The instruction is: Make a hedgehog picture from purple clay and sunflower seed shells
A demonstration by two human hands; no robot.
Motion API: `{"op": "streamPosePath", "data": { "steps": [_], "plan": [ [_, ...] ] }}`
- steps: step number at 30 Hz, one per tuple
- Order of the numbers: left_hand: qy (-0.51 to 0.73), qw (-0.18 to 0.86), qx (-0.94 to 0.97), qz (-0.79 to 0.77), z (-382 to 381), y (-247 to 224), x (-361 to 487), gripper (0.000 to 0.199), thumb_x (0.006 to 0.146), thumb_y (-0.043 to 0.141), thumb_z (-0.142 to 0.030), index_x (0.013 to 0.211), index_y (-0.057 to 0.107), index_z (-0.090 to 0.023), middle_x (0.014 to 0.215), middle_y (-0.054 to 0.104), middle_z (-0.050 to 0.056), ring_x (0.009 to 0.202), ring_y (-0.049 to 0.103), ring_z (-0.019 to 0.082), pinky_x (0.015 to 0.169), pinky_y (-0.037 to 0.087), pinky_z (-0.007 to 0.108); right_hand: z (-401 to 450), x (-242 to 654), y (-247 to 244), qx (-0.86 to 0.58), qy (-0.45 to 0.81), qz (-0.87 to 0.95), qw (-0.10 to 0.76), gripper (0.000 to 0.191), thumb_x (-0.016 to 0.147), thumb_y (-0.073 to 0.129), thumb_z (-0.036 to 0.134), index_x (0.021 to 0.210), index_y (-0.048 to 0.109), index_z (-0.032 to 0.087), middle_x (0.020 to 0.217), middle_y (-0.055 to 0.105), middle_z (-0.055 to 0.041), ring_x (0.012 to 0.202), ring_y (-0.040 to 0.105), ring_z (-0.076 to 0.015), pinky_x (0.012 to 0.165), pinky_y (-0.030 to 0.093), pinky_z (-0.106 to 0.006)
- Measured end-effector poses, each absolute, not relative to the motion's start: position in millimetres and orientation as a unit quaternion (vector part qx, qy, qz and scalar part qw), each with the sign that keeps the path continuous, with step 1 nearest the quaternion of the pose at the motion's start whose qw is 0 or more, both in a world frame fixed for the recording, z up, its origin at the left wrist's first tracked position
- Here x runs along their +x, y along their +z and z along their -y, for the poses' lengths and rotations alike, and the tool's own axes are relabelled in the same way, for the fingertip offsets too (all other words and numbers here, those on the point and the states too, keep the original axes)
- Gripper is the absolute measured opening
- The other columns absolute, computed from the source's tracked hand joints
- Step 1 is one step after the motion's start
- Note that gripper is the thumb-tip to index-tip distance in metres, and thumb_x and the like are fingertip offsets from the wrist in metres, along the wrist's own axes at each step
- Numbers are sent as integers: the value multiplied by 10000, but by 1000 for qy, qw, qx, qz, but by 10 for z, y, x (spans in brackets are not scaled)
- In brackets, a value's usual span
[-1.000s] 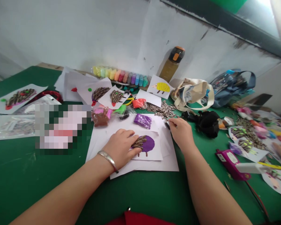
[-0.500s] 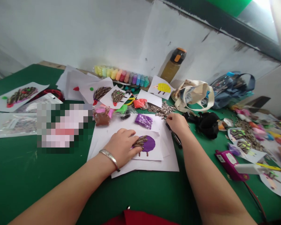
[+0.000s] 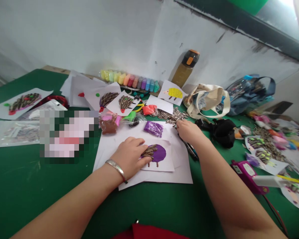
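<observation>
A craft workspace, whether classroom or workshop unclear: a green table (image 3: 27, 179) against a scuffed wall (image 3: 89, 33), with loose striped seeds (image 3: 173, 115) just beyond the right hand (image 3: 188, 130), seed-covered animal pictures (image 3: 126, 103) beyond the left hand (image 3: 129, 156), bright clay-like packets (image 3: 127, 79) farther back, and more seeded pictures (image 3: 256, 142) well right of the right hand.

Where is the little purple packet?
In the head view, the purple packet lies on white paper mid-frame, left of the right hand, beyond the purple-bodied picture.
</observation>
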State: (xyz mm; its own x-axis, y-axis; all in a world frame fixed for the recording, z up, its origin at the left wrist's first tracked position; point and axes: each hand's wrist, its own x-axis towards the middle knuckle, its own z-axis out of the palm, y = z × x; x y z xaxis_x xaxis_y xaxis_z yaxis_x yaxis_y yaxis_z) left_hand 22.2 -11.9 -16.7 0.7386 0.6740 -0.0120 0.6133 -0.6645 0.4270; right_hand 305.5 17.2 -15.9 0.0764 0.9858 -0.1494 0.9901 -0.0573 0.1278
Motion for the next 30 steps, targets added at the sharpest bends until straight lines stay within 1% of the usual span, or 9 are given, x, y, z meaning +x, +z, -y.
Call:
{"op": "streamPosePath", "data": {
  "steps": [5,8,10,12,14,16,20,25,30],
  "plan": [
    [79,198,911,-353,121,-174,220,350,901,552,-410,1111,688,-165,1177,616,116,1055,539,297,959,437,476,-110,2978,-138,724,8,-684,91,224,869,435,93,1017,597,142,955,669,-144,877,618,-258,734,407,-326],
    [82,199,911,-352,130,-179,216,345,899,556,-407,1101,692,-162,1171,618,116,1047,543,296,955,439,480,-46,2957,-67,731,27,-679,62,246,897,411,102,1038,608,143,993,666,-140,966,604,-249,806,414,-318],
    [85,198,912,-349,134,-181,215,342,897,559,-406,1100,692,-165,1162,620,114,1043,545,295,948,442,477,57,2917,2,742,39,-669,-5,269,912,399,118,1062,620,148,1054,658,-133,1020,591,-237,854,416,-315],
    [85,196,913,-348,133,-181,217,341,893,567,-407,1106,690,-171,1155,622,112,1044,547,294,941,446,472,218,2832,57,740,17,-658,-140,239,902,449,154,1024,654,179,1060,668,-95,995,604,-216,864,430,-309],
    [82,195,912,-351,129,-180,222,343,890,572,-407,1114,687,-173,1155,621,111,1047,547,294,940,445,468,409,2702,71,709,-56,-660,-240,185,878,511,188,951,680,213,983,696,-46,925,626,-196,833,452,-304],
    [79,194,913,-352,126,-181,225,343,892,570,-406,1117,685,-173,1158,620,109,1045,548,293,942,442,467,585,2551,37,663,-157,-674,-285,171,885,533,233,959,686,239,948,710,-13,885,642,-174,793,472,-284],
    [80,193,913,-351,126,-188,223,341,897,564,-407,1119,684,-178,1167,618,107,1045,546,288,945,439,461,769,2330,-99,634,-244,-684,-265,157,878,552,211,915,700,245,864,718,12,806,645,-152,735,473,-261],
    [75,201,909,-358,127,-178,226,335,892,578,-399,1118,687,-178,1189,612,109,1067,539,292,963,429,454,758,2287,-179,621,-250,-697,-256,197,859,560,150,941,717,236,906,723,-3,845,650,-156,777,479,-271],
    [68,203,909,-357,125,-160,234,330,898,569,-395,1123,684,-182,1189,609,106,1067,535,290,968,422,451,742,2300,-196,614,-232,-717,-234,200,880,543,150,951,719,212,885,703,-30,830,640,-169,762,488,-286]
  ]
}}
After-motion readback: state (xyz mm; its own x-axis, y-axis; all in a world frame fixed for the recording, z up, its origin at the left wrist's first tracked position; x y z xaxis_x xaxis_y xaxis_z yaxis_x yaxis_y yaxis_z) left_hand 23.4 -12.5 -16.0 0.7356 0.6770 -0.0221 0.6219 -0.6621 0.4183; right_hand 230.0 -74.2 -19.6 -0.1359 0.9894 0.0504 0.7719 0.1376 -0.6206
